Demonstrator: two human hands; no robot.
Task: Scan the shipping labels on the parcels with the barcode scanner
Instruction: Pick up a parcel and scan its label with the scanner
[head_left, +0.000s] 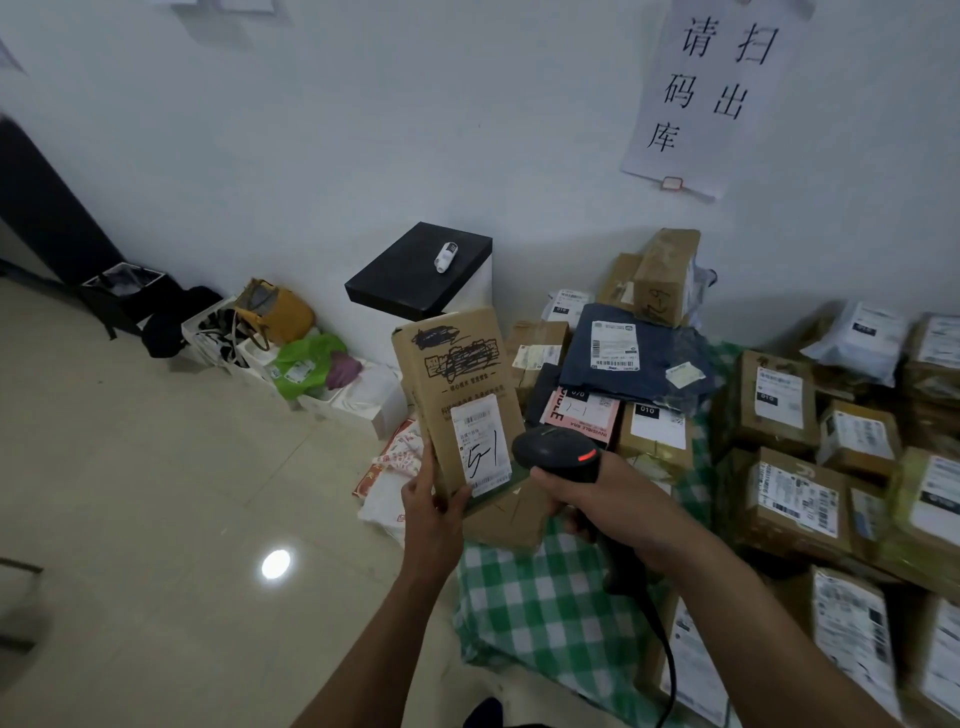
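My left hand (432, 498) grips the lower edge of a tall cardboard parcel (451, 373) and holds it upright. Its white shipping label (480, 444), with handwritten marks, faces me. My right hand (597, 493) grips the handle of a black barcode scanner (558, 451). The scanner's head sits just right of the label and a red light glows on its top. Its cable (660, 639) hangs down past my right forearm.
Several labelled cardboard parcels (795, 499) and a dark blue mailer bag (631, 358) lie piled on a green checked cloth (535, 608) to the right. A black-topped white box (421, 270) stands against the wall. Bags and white bins (270, 332) line the floor at left.
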